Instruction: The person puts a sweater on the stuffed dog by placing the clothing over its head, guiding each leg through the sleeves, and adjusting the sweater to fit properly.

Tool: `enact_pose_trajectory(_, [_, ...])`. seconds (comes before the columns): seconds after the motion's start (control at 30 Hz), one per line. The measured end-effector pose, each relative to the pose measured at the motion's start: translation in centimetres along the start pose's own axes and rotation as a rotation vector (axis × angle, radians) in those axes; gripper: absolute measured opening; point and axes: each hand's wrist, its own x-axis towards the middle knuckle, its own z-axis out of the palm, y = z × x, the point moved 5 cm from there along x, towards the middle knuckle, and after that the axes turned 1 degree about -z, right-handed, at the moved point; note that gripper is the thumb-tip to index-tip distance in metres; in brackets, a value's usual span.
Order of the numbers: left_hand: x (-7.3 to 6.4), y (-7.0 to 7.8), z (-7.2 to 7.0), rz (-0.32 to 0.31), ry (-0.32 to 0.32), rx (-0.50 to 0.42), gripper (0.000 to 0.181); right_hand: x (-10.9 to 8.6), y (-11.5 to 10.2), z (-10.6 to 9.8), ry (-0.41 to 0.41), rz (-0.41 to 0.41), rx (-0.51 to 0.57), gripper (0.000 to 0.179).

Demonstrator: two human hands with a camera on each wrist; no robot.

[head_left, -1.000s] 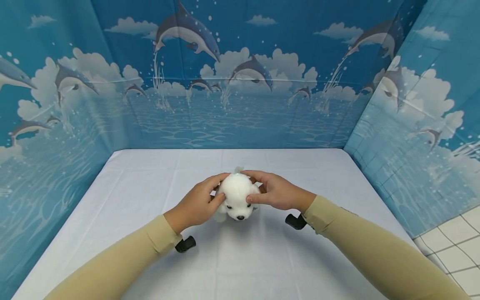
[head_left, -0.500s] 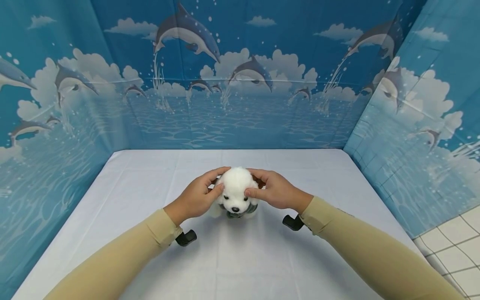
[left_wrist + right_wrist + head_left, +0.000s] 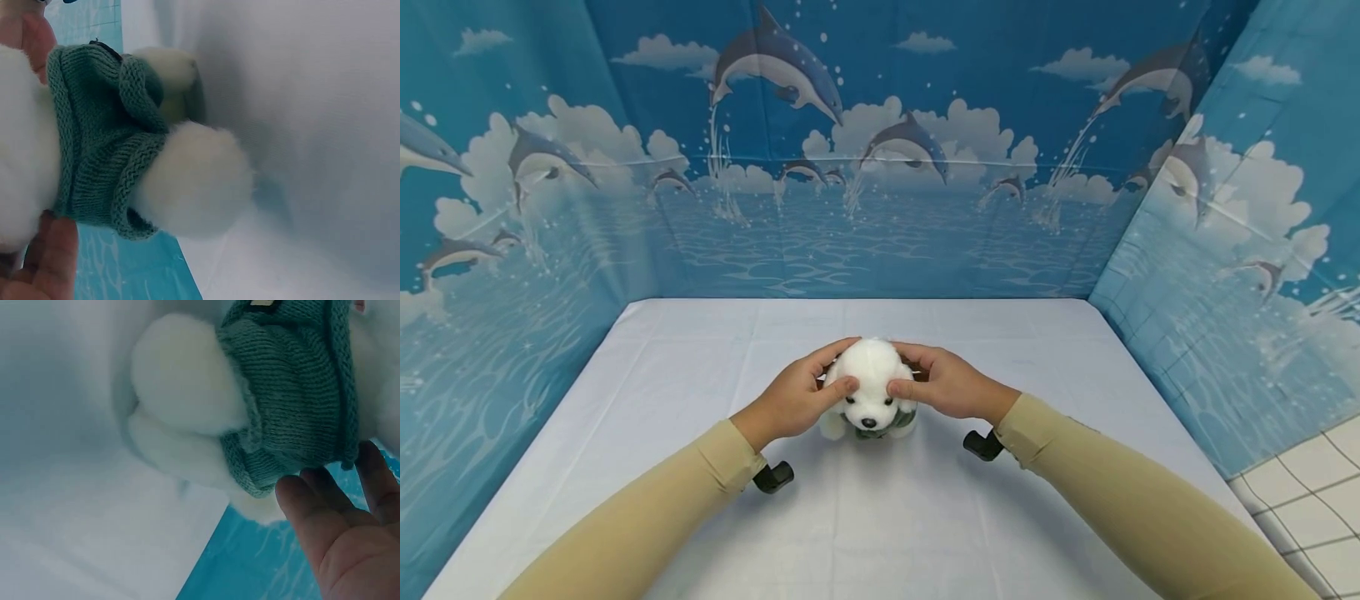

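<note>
A white plush dog [image 3: 874,362] with dark eyes and a black nose stands at the middle of the table, facing me. It wears a green knitted sweater [image 3: 100,134], which shows widely in both wrist views. My left hand [image 3: 796,398] grips the left side of its head, thumb on the face near one eye. From the other side my right hand [image 3: 951,383] holds the head likewise, thumb beside the other eye. The remaining fingers of both hands reach behind the head and are partly hidden in the head view. In the right wrist view, fingertips [image 3: 294,490] touch the sweater's edge.
White cloth covers the table [image 3: 880,517]. A blue dolphin-print curtain [image 3: 880,242] hangs behind it and along both sides. Black wrist mounts [image 3: 773,477] jut below the tan sleeves [image 3: 647,517]. White floor tiles [image 3: 1318,500] show at the lower right.
The plush dog's face has tipped up from its earlier downward tilt, so the green sweater shows under the chin. Both hands have kept their hold and shifted only slightly.
</note>
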Motion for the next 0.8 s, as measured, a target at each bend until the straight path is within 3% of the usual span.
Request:
enact_pose_trajectory(0.53, [-0.3, -1.4, 0.4, 0.0, -0.041, -0.082, 0.063, 0.0, 0.4, 0.2, 0.013, 0.021, -0.031, 0.073])
enact_pose_trajectory(0.8, [-0.6, -1.3, -0.1, 0.024, -0.02, -0.092, 0.062, -0.4, 0.2, -0.1, 0.027, 0.019, -0.048, 0.069])
